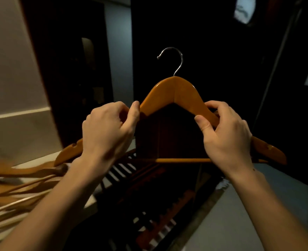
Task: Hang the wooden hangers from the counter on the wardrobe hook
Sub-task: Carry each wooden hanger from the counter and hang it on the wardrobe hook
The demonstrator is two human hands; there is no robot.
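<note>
Wooden hanger: 1 raised | hands: left hand, right hand gripping

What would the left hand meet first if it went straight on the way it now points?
The left hand, gripping the hanger, points forward and up; only dark space shows ahead, depth unclear.

Hanger: glossy varnished wood; hook: shiny metal.

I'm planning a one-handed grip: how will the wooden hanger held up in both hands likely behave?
Probably stiff: the wooden hanger shows no sag with the left hand and right hand gripping opposite shoulders. Its glossy finish may be slippery. Held by the metal hook alone, it would likely swing.
</note>
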